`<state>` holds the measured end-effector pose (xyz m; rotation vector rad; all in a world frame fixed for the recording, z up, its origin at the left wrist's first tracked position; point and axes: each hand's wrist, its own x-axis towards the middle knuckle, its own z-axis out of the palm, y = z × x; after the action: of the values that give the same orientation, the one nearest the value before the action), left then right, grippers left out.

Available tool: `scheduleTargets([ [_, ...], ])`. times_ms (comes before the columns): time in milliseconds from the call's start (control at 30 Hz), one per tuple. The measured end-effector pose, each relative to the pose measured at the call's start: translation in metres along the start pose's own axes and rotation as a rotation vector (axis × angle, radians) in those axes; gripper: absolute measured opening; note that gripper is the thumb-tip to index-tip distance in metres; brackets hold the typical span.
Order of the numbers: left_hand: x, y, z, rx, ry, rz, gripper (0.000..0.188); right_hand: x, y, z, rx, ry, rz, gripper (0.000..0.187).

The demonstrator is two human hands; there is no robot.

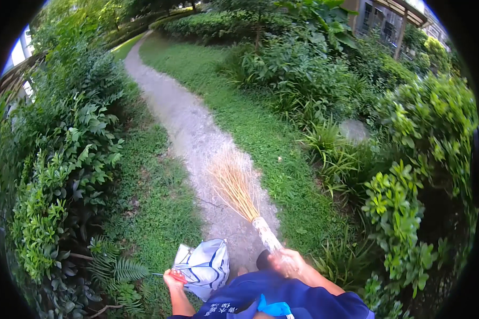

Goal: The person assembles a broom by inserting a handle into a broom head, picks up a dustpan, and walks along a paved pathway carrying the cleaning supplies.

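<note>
My right hand (pixel 286 263) is closed around the pale wrapped handle of a twig broom (pixel 234 186). Its stiff yellow-brown twigs fan out ahead over the path, blurring toward the tips. At the lower left, my left hand (pixel 175 278) is closed on a red handle (pixel 180 278), with a thin rod end poking out on its left side. What the handle belongs to cannot be made out. Close against that hand hangs a silvery-white bag (pixel 203 264) with dark blue lines; whether the hand holds the bag too is unclear.
A narrow grey path (pixel 175 111) runs ahead and bends leftward into the distance. Grass (pixel 218 90) borders it on both sides. Dense shrubs (pixel 53 175) stand at left, bushes (pixel 394 212) at right, with a rock (pixel 353 131) among plants. A fern (pixel 125 270) grows near my left hand.
</note>
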<state>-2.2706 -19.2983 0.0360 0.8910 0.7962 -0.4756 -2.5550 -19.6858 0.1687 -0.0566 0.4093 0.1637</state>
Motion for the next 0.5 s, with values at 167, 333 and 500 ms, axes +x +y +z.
scheduleTargets([
  [167,0.048,0.000,0.094,-0.017,0.043,0.138,0.028,0.082,-0.118,0.012,0.000,0.106,0.054,0.046],
  [333,0.079,0.017,0.238,-0.043,0.176,0.226,0.026,0.162,-0.236,0.060,-0.167,0.130,0.104,0.039],
  [500,0.132,0.042,0.324,-0.118,0.115,0.322,0.022,0.224,-0.333,0.103,-0.363,0.150,0.164,0.037],
])
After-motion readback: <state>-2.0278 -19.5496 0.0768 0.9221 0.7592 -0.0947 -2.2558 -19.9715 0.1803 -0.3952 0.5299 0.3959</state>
